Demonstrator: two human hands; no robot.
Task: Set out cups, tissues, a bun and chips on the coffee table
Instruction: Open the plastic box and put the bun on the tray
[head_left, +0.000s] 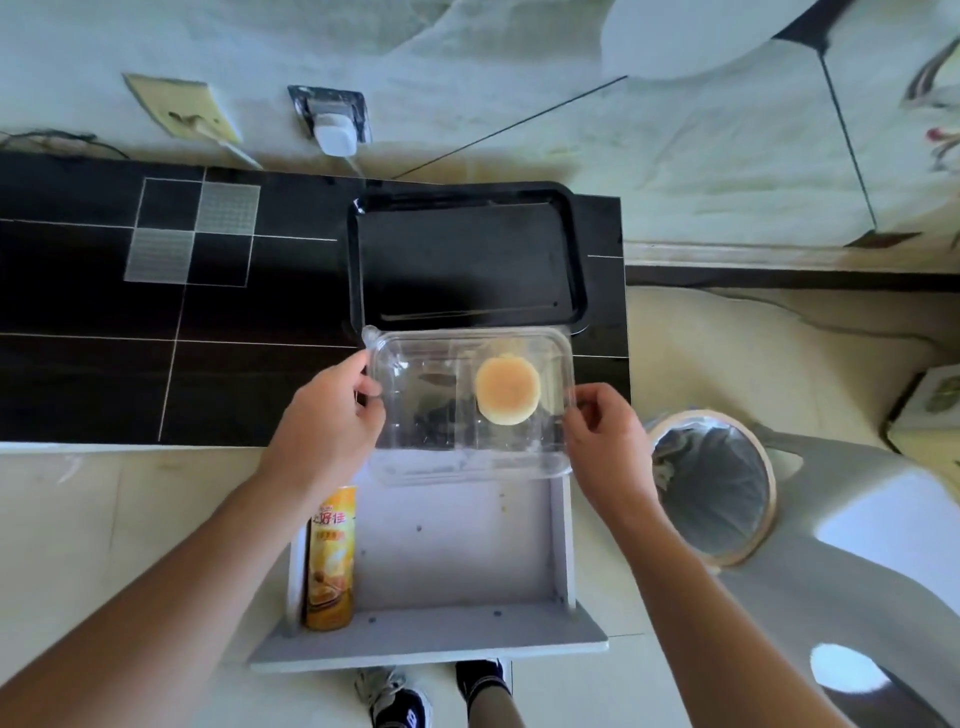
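Both hands are on the clear plastic box (470, 402) with the bun (507, 388) inside, carried in the air over the near edge of the black coffee table (171, 312). The left hand (332, 415) pinches the box's left rim, thumb and fingers curled onto it; the right hand (605, 434) pinches the right rim the same way. Just beyond sits a black tray (467, 260), nothing on it yet, which looks like the landing spot.

So the task looks barely begun: the bun is in hand but not set down, and the chips can (332, 558) lies in the open drawer (441, 566) below, untouched. No cups on the table, no tissues either. A boxy shape at the far right edge (930, 400) might be a tissue box, but it is cut off and too blurred to call.

The box's clear walls make its lid and its near edge hard to make out. A lined bin (711, 488) stands to the right, contents unclear.
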